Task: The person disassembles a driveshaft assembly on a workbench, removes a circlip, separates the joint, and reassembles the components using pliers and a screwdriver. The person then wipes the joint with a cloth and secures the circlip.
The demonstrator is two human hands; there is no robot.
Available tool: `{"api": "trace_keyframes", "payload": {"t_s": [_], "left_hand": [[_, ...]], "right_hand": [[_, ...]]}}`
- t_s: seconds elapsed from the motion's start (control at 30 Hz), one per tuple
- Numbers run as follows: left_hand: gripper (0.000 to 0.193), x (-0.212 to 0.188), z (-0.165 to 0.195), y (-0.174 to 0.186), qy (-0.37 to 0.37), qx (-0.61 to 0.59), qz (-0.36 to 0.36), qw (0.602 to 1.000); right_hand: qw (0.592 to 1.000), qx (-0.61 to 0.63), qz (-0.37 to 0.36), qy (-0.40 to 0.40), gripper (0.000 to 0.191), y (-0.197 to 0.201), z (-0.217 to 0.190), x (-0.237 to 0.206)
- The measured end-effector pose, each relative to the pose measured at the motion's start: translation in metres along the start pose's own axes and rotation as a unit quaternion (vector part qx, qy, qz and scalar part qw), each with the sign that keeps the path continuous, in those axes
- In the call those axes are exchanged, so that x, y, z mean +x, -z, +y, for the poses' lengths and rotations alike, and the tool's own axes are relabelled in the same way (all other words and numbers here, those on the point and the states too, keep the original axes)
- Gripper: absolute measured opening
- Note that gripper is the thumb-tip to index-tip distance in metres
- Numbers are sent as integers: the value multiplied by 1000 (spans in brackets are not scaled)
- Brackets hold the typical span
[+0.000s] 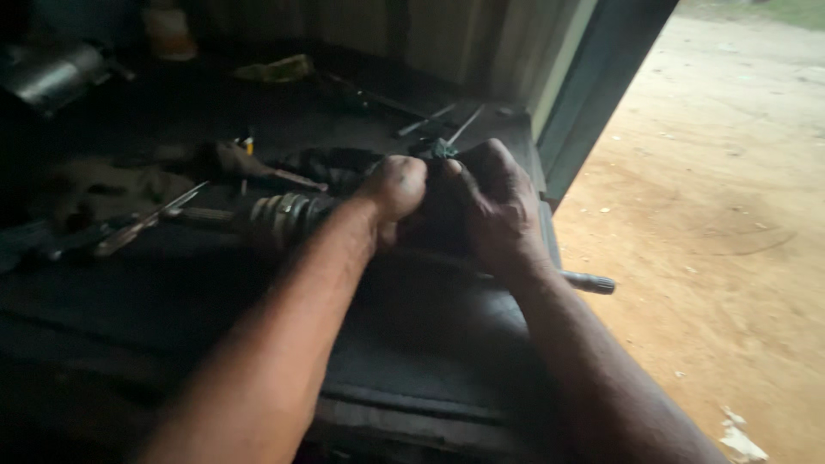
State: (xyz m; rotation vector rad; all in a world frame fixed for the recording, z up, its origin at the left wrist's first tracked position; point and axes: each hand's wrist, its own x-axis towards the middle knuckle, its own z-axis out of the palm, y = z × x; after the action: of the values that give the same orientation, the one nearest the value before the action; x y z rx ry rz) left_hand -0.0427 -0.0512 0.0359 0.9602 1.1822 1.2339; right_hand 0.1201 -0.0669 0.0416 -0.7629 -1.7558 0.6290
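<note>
Looking down at a dark workbench [412, 361], we see both hands meeting over a long greasy car part that lies across it. Our left hand [397, 191] is curled into a loose fist, fingers pressed together and bent under, knuckles up, resting against a dark lump of rubber or cloth [440, 150] at the middle of the part. Our right hand [494, 210] wraps over the same lump from the other side, fingers folded down and closed around it; the fingertips themselves are hidden beneath the hand, so we cannot tell exactly how they pinch. The two hands touch or nearly touch at the thumbs.

The part itself: a ribbed rubber boot [285, 216] sits just left of our left hand, and a thin metal rod [589, 282] pokes out past the right wrist, over the bench edge. So the piece runs left to right under both hands, resting on the bench.

Farther left on the bench lie some slim tools [146, 225], blurred. Behind, near the wall, a few loose metal rods [447, 120] and a yellowish rag or packet [277, 69]. A shiny cylinder [53, 76] sits in the far left corner. To the right, bare sandy ground [713, 215] in daylight.
</note>
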Motion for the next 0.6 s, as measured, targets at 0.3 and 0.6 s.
{"api": "trace_keyframes", "payload": {"t_s": [0.3, 0.6], "left_hand": [[32, -6, 2, 0, 16, -21, 31, 999], [29, 10, -15, 6, -41, 18, -21, 999]], "right_hand": [[994, 101, -46, -19, 19, -3, -5, 2], [975, 185, -61, -107, 20, 4, 3, 2]]}}
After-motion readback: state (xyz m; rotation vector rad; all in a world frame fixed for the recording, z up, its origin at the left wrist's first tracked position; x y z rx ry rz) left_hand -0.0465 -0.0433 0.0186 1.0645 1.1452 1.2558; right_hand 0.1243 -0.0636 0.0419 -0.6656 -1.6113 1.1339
